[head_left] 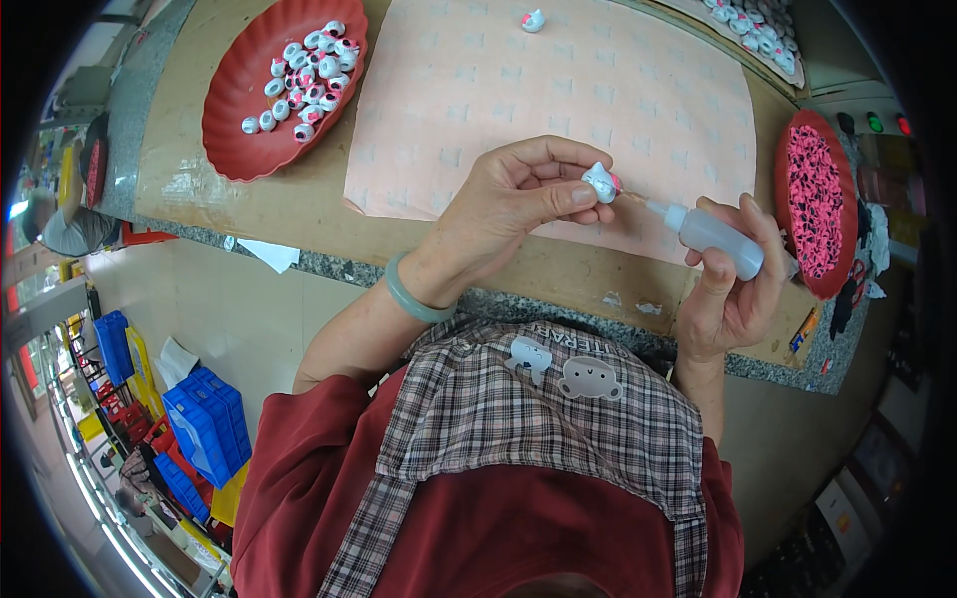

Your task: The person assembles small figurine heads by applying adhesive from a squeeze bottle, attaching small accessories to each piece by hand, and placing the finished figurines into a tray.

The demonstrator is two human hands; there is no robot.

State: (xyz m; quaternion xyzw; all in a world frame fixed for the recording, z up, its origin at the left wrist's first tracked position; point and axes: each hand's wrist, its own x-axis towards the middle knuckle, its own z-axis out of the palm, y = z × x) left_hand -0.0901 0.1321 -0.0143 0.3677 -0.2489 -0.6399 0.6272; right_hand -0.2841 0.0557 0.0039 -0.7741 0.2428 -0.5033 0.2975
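My left hand (508,194) pinches a small white cat-head figurine (600,183) between thumb and fingers, over the near edge of a pale pink patterned sheet (439,120). A bit of pink shows on the figurine's right side. My right hand (733,299) is closed around a translucent squeeze bottle (720,242), held tilted with its thin nozzle pointing left. The nozzle's tip reaches the pink side of the figurine; whether it touches, I cannot tell. Another white and pink figurine (533,21) sits alone at the sheet's far side.
At the far left, a red scalloped dish (224,115) holds many similar figurines. To the right, another red dish (847,229) is full of small pink and black pieces. A tray (795,72) of white pieces stands far right. Blue crates (207,424) are on the floor at left.
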